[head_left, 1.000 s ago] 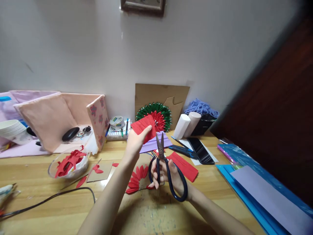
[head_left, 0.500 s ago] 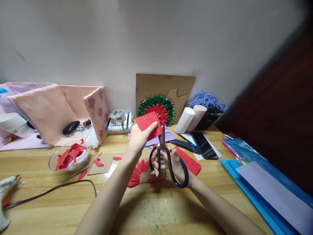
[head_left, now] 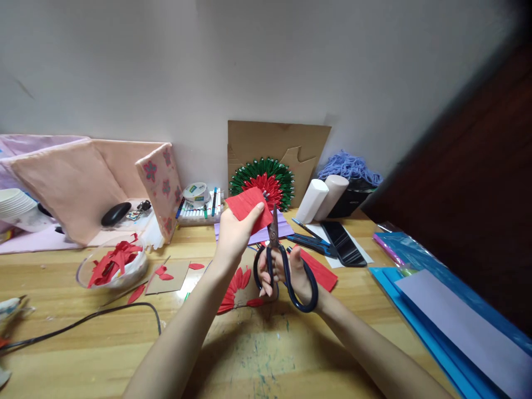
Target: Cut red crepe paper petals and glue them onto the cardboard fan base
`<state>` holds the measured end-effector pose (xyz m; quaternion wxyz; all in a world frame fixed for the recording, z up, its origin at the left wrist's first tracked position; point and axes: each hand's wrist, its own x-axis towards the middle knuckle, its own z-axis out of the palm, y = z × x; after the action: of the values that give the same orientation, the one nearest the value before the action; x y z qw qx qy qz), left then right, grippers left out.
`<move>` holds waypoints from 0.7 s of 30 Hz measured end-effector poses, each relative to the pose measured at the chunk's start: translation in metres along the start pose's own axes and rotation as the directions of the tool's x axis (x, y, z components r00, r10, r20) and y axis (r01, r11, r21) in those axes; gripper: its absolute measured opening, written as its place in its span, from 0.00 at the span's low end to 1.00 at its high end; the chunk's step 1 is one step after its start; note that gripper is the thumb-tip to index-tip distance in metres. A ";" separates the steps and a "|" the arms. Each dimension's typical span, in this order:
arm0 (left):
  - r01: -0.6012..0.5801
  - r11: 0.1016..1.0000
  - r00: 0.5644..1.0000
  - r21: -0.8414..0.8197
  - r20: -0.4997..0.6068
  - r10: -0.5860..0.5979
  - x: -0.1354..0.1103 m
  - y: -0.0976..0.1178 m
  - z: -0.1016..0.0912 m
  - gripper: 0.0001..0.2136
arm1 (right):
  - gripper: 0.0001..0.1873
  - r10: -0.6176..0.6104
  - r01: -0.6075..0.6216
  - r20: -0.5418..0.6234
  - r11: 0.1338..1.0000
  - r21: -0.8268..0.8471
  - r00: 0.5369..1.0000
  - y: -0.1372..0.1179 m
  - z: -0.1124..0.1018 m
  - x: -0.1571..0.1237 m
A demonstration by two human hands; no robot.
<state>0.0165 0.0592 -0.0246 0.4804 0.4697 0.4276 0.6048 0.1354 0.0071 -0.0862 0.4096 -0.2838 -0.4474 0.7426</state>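
Note:
My left hand (head_left: 233,239) is raised over the wooden table (head_left: 257,354) and pinches a piece of red crepe paper (head_left: 246,205) by its lower edge. My right hand (head_left: 291,272) grips black-handled scissors (head_left: 279,260), fingers through the loops. The blades point up and touch the right edge of the red paper. Below my hands lie a fan of red paper petals (head_left: 236,284) on brown card and a folded red strip (head_left: 316,269).
A glass bowl of red scraps (head_left: 111,265) and a black cable (head_left: 83,324) lie left. At the back stand cardboard (head_left: 277,139), a red-green rosette (head_left: 263,180), markers (head_left: 199,209) and two white tubes (head_left: 322,198). Blue sheets (head_left: 440,321) lie right, a dark phone (head_left: 343,243) ahead.
The scissors have gone from apart beside the paper to closing at its right edge. My left hand turned the red paper a little. The view shifted slightly.

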 end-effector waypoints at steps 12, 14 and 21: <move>-0.038 0.992 0.999 0.120 0.030 0.035 0.007 -0.005 -0.009 0.19 | 0.39 -0.026 0.018 -0.078 0.995 -0.099 0.997 -0.001 0.002 -0.001; -0.040 0.989 0.999 0.143 0.033 0.035 0.008 -0.004 -0.011 0.19 | 0.39 -0.023 0.007 -0.109 0.990 -0.139 0.994 -0.002 0.003 -0.001; -0.022 0.979 0.999 0.200 0.033 0.016 0.010 0.003 -0.016 0.17 | 0.38 -0.020 -0.033 -0.186 0.961 -0.276 0.982 -0.003 0.005 -0.003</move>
<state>-0.0004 0.0676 -0.0228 0.4313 0.5292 0.4743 0.5559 0.1342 0.0033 -0.0815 0.4033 -0.4084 -0.5057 0.6441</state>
